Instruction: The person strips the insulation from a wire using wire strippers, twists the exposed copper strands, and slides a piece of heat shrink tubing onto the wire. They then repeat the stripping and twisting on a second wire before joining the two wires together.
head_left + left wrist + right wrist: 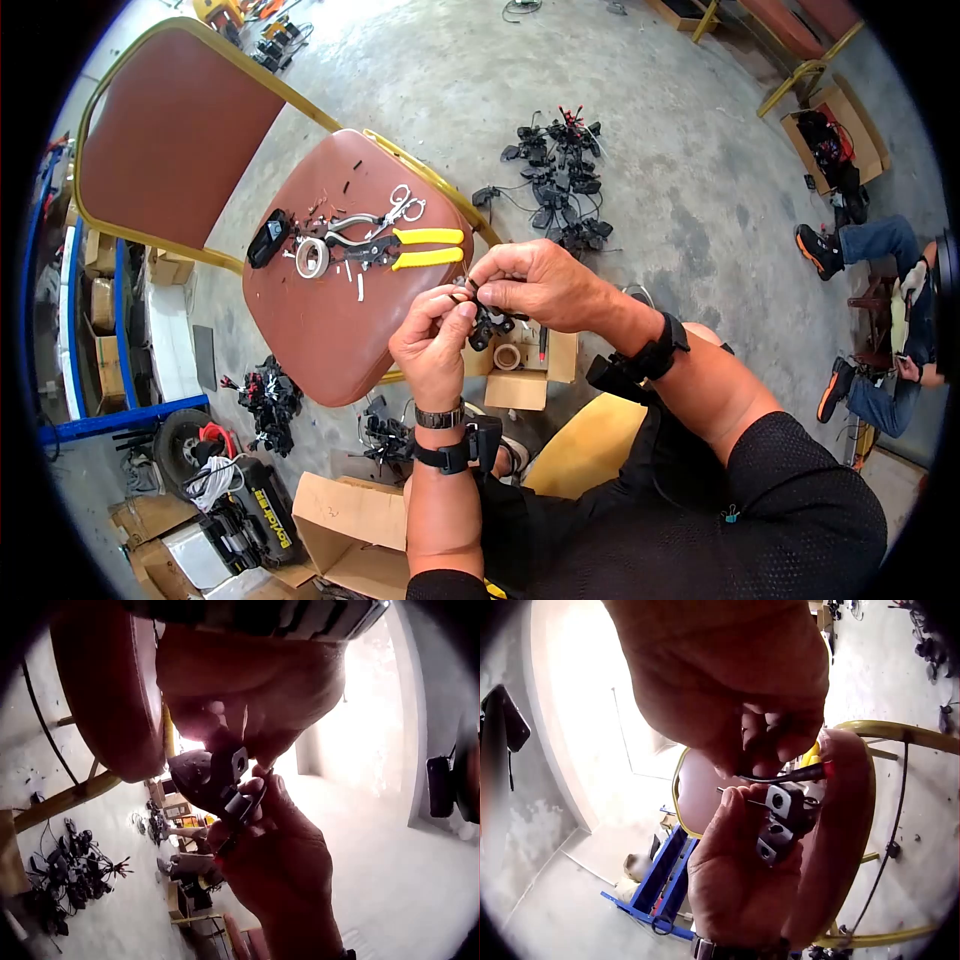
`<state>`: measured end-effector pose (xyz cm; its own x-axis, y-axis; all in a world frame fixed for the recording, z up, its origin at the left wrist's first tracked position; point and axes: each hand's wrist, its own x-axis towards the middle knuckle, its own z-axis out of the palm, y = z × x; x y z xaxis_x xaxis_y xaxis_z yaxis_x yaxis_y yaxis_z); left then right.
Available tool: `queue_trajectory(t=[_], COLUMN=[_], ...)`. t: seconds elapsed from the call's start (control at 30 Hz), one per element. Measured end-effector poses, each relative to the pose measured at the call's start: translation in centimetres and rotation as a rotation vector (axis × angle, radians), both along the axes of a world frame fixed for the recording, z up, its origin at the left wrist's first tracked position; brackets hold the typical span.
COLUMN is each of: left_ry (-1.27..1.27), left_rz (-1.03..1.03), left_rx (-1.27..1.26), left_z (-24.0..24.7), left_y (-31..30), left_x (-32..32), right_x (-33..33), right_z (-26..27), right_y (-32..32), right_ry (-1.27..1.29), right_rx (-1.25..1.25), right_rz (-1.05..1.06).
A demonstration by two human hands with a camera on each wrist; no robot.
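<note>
Over the front edge of the brown chair seat (330, 330), both hands meet at a small black part with a bracket and cable. My left hand (432, 340) holds the black bracket part (778, 801), which has round holes, and its thumb and fingers pinch a thin wire end. My right hand (540, 285) pinches the thin black cable (769, 780) just above; a black plug with a red tip (814, 772) hangs along it. In the left wrist view the rounded black body (193, 769) sits between the hands. Fingers partly hide the wire ends.
On the seat lie yellow-handled wire strippers (428, 248), scissors (405, 204), a tape roll (312, 258), a black tool (269, 238) and clippings. Black cabled parts (560, 185) are heaped on the floor. Open cardboard boxes (516, 388) stand below; another person (885, 240) sits at right.
</note>
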<state>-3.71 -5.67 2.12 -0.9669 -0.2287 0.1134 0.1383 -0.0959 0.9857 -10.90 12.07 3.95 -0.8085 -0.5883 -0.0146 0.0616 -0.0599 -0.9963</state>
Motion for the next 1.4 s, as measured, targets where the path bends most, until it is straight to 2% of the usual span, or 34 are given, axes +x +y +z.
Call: queue_trajectory(t=[0.27, 0.6, 0.97, 1.1, 1.27, 1.4], left_ry=[-0.114, -0.165, -0.225, -0.302, -0.219, -0.259], left_rz=[0.014, 0.097, 0.063, 0.028, 0.016, 0.022], left_rx=[0.009, 0.112, 0.144, 0.202, 0.264, 0.286], left_z=[0.0, -0.1, -0.2, -0.1, -0.5, -0.2], left_y=[0.3, 0.0, -0.3, -0.4, -0.1, 0.0], left_x=[1.1, 1.3, 1.5, 1.6, 1.5, 1.6], right_x=[0.4, 0.4, 0.6, 0.7, 0.4, 0.5], right_z=[0.4, -0.1, 0.0, -0.3, -0.6, -0.1], right_y=[0.1, -0.5, -0.9, -0.9, -1.0, -0.9], right_ry=[0.096, 0.036, 0.039, 0.005, -0.144, -0.178], right_rx=[0.039, 0.079, 0.125, 0.077, -0.070, -0.045], right_rz=[0.040, 0.078, 0.087, 0.060, 0.108, 0.109])
